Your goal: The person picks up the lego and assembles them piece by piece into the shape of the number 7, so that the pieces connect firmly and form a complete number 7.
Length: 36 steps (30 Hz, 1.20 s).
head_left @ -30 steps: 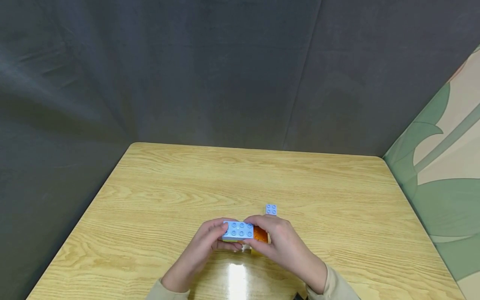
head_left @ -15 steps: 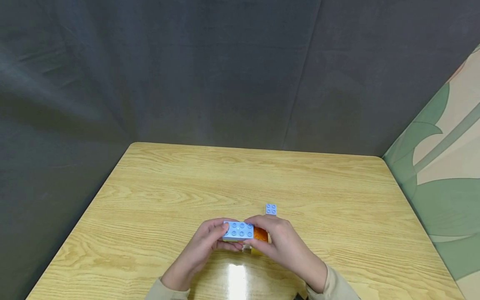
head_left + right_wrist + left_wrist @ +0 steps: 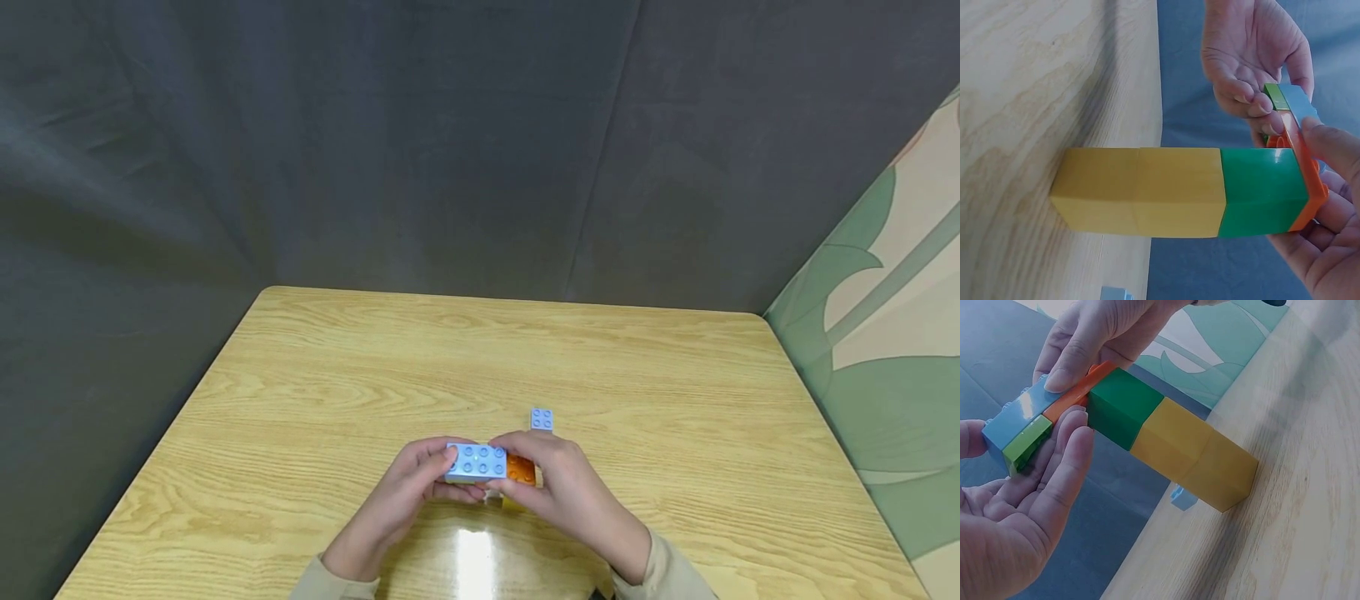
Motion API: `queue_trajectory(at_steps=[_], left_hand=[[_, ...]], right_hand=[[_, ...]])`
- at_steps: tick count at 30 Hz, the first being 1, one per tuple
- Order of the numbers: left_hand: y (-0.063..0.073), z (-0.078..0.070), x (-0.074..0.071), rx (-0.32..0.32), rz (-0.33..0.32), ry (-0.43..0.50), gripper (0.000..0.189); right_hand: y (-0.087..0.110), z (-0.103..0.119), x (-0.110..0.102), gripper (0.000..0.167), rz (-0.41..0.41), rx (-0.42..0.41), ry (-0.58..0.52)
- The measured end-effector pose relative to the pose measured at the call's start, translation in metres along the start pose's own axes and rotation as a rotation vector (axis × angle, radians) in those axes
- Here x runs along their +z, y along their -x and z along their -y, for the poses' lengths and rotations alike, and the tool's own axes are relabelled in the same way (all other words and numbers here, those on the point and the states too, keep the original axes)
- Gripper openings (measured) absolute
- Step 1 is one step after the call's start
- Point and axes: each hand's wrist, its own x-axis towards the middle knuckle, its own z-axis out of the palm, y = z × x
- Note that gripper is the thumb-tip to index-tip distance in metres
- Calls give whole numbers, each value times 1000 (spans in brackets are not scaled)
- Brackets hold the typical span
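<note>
A long blue toy brick point(image 3: 476, 461) with studs sits atop a tower, over an orange plate point(image 3: 522, 470) that juts out sideways. Beneath the blue brick's outer end is a thin light green brick point(image 3: 1027, 440). The tower below is a dark green brick point(image 3: 1124, 407) on two stacked yellow bricks point(image 3: 1179, 190), standing on the table. My left hand point(image 3: 415, 479) holds the blue brick's left end, thumb on it and fingers under the light green brick. With thumb and fingers, my right hand point(image 3: 562, 475) pinches the blue brick's right end, beside the orange plate.
A small light blue brick point(image 3: 542, 418) with square studded top stands on the wooden table point(image 3: 360, 358), just behind my right hand. Dark curtain point(image 3: 450, 150) hangs beyond the table, and a leaf-patterned cloth point(image 3: 892, 375) borders the right side.
</note>
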Motion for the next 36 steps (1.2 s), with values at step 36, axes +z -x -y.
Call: queue_trajectory(at_steps=[36], left_hand=[[0,-1,1,-69,-25,2,39]], right_hand=[[5,-8,-2,38,24,35,-115]])
